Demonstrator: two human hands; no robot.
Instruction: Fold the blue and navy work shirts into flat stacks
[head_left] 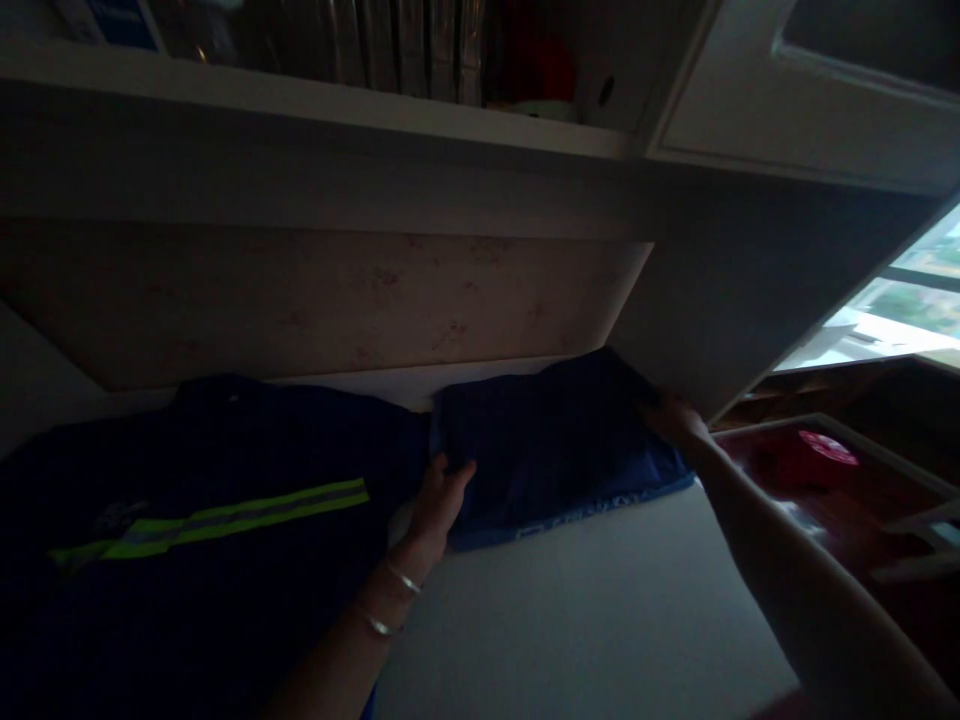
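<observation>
A flat, dark blue folded bundle (547, 440), which looks like fabric or a soft bag, lies at the back of the white surface with pale lettering along its front edge. At its left edge is my left hand (439, 500), thumb and fingers apart, touching the side. My right hand (673, 418) grips the bundle's right edge, its fingertips lost in shadow. Spread to the left is a dark navy work jacket (262, 440) with a yellow-green and grey reflective stripe (247, 512). Two silver bangles (382, 625) circle my left wrist.
Overhead runs a white shelf (322, 105) holding upright clear-sided items (412, 50) and a red object (536, 70). A flower-patterned back panel (375, 300) and a side panel (720, 270) enclose the white surface (585, 620). To the right are a window (915, 290) and red items (795, 460).
</observation>
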